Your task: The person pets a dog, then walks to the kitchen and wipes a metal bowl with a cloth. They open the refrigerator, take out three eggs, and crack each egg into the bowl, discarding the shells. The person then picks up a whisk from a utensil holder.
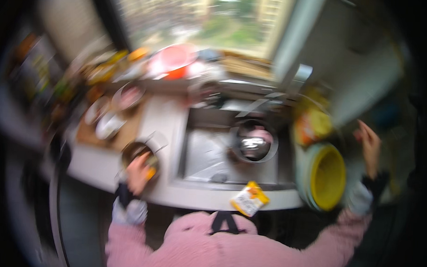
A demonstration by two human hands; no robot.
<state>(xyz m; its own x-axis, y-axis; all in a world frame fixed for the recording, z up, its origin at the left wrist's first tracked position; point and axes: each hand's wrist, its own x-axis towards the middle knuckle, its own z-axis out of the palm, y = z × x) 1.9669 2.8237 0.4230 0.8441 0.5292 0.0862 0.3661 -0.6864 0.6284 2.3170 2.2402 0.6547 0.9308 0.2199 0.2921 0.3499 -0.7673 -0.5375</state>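
On the left, my left hand (138, 173) reaches over a metal pot (128, 151) on the counter. Its fingers look curled, and a small yellow-orange patch (151, 172) shows beside them; blur hides what it is. My right hand (369, 146) is raised at the far right with its fingers stretched out, holding nothing that I can see. Below it, slightly to the left, a yellow basin (328, 177) stands on its side against a pale one (307, 177). A yellow and white packet (250, 199) lies at the counter's front edge.
A steel sink (203, 156) holds a round metal pot (268, 154) under the tap (259, 104). White bowls (111, 125) sit on a wooden board (89, 135) at left. Red and pink containers (173, 61) line the windowsill. A yellow bag (313, 123) stands right of the sink.
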